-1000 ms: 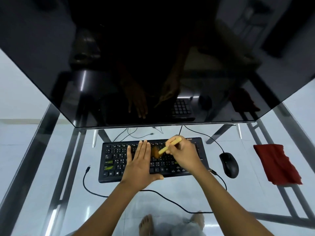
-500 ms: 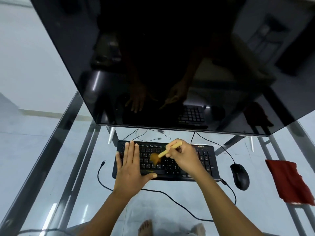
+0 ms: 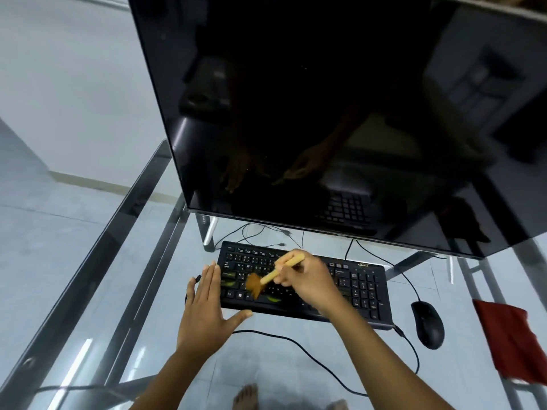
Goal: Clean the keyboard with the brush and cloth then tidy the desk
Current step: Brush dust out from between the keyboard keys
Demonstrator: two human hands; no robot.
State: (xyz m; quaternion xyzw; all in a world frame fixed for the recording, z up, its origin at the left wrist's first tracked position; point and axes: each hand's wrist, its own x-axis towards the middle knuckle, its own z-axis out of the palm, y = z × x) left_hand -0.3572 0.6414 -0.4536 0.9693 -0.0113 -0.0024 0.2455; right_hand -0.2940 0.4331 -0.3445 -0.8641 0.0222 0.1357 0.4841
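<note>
A black keyboard [image 3: 359, 287] lies on the glass desk below the monitor. My right hand [image 3: 309, 281] grips a small brush [image 3: 278, 272] with a pale wooden handle; its brown bristles rest on the keys left of centre. My left hand [image 3: 207, 309] lies flat with fingers together at the keyboard's left end, thumb along its front edge. A red cloth [image 3: 510, 340] lies crumpled at the desk's right side, apart from both hands.
A large dark monitor [image 3: 325, 113] leans over the back of the desk. A black mouse [image 3: 428, 324] sits right of the keyboard, cables trailing across the glass desk [image 3: 88, 276]. Bare feet show through the glass below.
My left hand slid left from the middle keys to the keyboard's left end. The brush moved left across the keys. The camera view shifted left and tilted.
</note>
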